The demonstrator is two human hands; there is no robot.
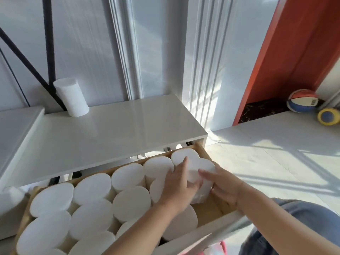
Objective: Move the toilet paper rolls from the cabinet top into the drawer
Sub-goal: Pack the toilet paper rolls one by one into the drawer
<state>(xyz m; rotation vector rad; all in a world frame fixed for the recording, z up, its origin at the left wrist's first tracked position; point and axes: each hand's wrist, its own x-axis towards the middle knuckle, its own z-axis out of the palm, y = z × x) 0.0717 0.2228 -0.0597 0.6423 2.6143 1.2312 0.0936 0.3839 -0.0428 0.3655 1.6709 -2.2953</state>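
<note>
Head view, hands (198,183) grip roll (202,172), drawer (217,208) corner

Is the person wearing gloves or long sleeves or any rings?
No gloves, and no sleeves show: the left hand and right hand are bare, and so are both forearms as far as the picture reaches. I can't see a watch or bracelet. A ring is too hard to tell. Blue denim clothing shows beneath the right arm.

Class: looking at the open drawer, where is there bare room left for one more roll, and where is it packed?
Free: the bare wooden floor at the drawer's right end, between the roll both hands hold and the front panel. Crowded: everything left of the left hand, where upright rolls stand touching in rows. The right hand sits against the right wall.
</note>
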